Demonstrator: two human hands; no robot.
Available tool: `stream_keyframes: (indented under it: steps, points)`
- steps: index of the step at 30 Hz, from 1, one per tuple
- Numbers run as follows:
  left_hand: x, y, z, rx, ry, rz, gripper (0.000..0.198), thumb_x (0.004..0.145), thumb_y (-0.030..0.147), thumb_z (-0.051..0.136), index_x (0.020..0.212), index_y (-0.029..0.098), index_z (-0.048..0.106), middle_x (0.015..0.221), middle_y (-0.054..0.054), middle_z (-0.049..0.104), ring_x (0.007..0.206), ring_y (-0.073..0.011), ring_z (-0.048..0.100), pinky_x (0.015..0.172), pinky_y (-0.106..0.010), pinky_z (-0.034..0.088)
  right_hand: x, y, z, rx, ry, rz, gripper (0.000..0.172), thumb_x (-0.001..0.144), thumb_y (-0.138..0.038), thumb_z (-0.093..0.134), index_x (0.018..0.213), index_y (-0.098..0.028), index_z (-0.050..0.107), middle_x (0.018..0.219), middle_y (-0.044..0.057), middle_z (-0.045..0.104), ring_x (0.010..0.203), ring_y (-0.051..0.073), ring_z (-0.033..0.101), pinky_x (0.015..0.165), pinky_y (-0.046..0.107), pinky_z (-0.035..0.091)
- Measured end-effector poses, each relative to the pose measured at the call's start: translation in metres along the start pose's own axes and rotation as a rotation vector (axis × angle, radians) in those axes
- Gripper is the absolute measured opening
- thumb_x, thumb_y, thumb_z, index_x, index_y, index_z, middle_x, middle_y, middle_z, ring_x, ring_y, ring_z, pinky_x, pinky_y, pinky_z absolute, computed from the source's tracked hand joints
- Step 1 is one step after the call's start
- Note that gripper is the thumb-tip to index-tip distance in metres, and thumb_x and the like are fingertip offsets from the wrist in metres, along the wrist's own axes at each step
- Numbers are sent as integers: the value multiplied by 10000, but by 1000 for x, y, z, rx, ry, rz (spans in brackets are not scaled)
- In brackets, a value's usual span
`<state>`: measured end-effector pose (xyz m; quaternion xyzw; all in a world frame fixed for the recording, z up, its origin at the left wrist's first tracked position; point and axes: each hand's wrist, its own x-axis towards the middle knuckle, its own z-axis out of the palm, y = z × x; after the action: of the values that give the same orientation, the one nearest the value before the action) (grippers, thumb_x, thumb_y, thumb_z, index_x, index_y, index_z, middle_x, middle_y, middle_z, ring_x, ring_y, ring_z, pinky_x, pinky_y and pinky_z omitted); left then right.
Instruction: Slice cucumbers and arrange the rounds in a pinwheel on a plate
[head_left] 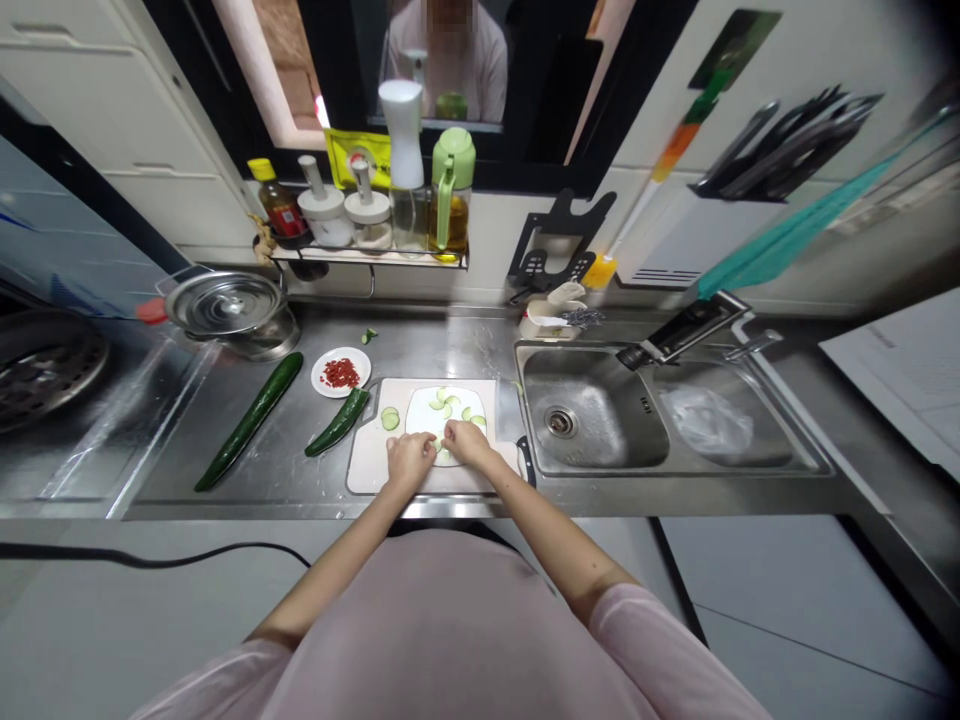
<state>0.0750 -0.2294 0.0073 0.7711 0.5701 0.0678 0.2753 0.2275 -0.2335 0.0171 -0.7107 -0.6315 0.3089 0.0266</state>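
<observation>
A white square plate (424,402) rests on the pale cutting board (367,455), with several half-round cucumber slices (448,409) laid out on it. Over the plate's near part, my left hand (409,462) and my right hand (466,442) almost meet, fingertips pinched around a small cucumber slice (439,444). Fingers partly hide that piece. Round cucumber slices (390,418) lie on the board left of the plate. A cut cucumber (337,424) leans on the board's left edge. To the right is a knife with a black handle (526,461), its blade on the board.
A white dish of red bits (341,372) and a whole cucumber (251,420) are on the left counter. Behind them stands a lidded steel pot (229,303). A double sink (592,465) lies right, below a faucet (679,330). Bottles and jars line a wall rack (375,257).
</observation>
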Motion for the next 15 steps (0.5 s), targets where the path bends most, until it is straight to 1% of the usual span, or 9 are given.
stream_keyframes:
  steps: [5,10,15]
  points:
    - [0,-2,4,46,8,20,278,860,249,492,1027,223,714,936,-73,719,978,-250,581,880,-387,284,-1,-1,0,-63,-1,-2,124,858,-236,581,942,-172,646,973,75,685,861,164,599,692,232,356]
    - [-2,-3,4,75,10,13,264,869,304,503,1007,219,713,897,-85,705,965,-262,562,866,-395,275,-1,-2,0,-117,3,0,136,872,-255,585,959,-166,640,1008,100,680,937,193,604,733,247,370]
    - [-4,-4,4,81,32,18,255,891,330,494,989,224,704,932,-84,696,976,-258,547,857,-389,271,-3,0,-2,-155,21,6,164,906,-265,547,1000,-160,633,1051,130,672,1002,213,594,780,264,382]
